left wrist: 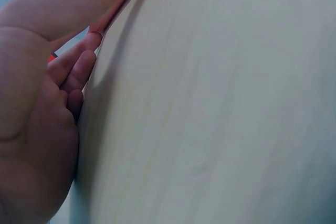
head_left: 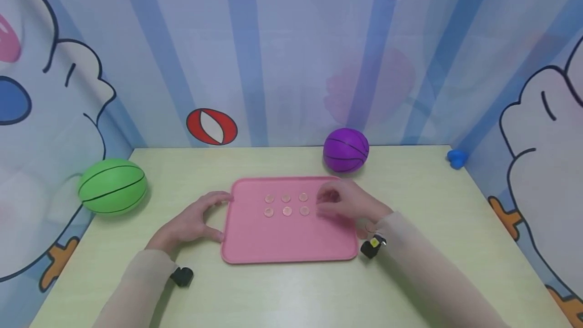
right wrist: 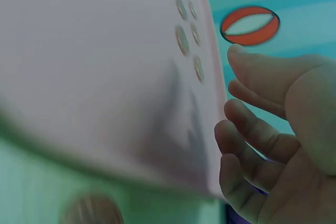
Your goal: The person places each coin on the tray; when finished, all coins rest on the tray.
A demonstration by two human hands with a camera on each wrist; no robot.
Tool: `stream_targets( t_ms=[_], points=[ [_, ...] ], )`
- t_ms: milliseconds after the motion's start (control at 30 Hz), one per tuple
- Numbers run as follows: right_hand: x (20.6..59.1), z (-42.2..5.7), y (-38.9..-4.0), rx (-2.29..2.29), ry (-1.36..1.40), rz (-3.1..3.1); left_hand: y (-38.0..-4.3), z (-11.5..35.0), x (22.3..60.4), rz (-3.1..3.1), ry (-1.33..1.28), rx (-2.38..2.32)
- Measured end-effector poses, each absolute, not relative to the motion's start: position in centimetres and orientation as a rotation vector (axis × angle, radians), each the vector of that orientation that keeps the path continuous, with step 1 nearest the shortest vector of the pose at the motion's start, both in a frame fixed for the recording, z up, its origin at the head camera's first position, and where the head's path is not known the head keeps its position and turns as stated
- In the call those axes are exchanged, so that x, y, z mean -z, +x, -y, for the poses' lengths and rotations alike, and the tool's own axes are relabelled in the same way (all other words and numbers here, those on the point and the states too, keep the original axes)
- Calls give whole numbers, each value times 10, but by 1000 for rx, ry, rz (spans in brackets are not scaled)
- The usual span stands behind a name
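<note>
A pink tray (head_left: 291, 242) lies on the table, with small round coins (head_left: 287, 211) in two rows of three on its upper middle. My left hand (head_left: 193, 219) rests at the tray's left side, thumb and fingers spread apart with their tips right at the rim. Over the tray's right part hovers my right hand (head_left: 341, 199), just right of the coins, its fingers loosely bent. In the right wrist view nothing shows between its thumb and fingers. The left wrist view has the left hand (left wrist: 37, 103) beside the pale tabletop.
A green ball (head_left: 113, 187) sits at the table's left edge. Behind the tray's right corner is a purple ball (head_left: 346, 150). A small blue object (head_left: 457, 159) stands at the far right corner. A printed curtain (head_left: 291, 54) closes off the back.
</note>
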State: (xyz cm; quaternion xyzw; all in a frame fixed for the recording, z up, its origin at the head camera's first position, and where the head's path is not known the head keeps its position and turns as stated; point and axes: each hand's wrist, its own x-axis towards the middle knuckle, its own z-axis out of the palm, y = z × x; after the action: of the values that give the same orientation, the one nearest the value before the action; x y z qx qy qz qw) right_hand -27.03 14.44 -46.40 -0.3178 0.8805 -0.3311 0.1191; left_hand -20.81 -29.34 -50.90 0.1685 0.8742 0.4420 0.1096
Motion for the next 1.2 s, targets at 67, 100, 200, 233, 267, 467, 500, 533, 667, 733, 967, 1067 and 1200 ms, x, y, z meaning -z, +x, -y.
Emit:
stream_targets(
  t_ms=[67, 100, 200, 233, 267, 467, 500, 533, 667, 733, 967, 1067, 1200],
  points=[
    [461, -156, -270, 982, -921, -2577, -208, 293, 508, -2571, 503, -1298],
    [460, -162, -270, 990, -909, -2577, -208, 293, 508, -2570, 508, -1300],
    [455, -179, -269, 1004, -854, -2578, -207, 292, 507, -2562, 517, -1307],
    [454, -184, -268, 999, -830, -2582, -207, 292, 506, -2559, 520, -1310],
    [453, -189, -268, 989, -799, -2586, -207, 292, 506, -2556, 521, -1313],
    [452, -219, -264, 964, -650, -2480, -208, 292, 507, -2563, 515, -1308],
    [453, -224, -263, 978, -638, -2440, -208, 292, 507, -2564, 514, -1307],
    [454, -229, -261, 998, -614, -2398, -208, 292, 507, -2562, 512, -1309],
    [457, -246, -258, 998, -649, -2351, -208, 292, 507, -2555, 510, -1313],
    [457, -253, -257, 940, -708, -2405, -207, 292, 506, -2553, 507, -1315],
    [457, -274, -255, 783, -812, -2507, -207, 291, 506, -2554, 495, -1312],
    [457, -279, -254, 809, -802, -2480, -207, 292, 506, -2561, 497, -1306],
    [459, -282, -252, 831, -795, -2477, -207, 292, 507, -2555, 495, -1308]
  ],
)
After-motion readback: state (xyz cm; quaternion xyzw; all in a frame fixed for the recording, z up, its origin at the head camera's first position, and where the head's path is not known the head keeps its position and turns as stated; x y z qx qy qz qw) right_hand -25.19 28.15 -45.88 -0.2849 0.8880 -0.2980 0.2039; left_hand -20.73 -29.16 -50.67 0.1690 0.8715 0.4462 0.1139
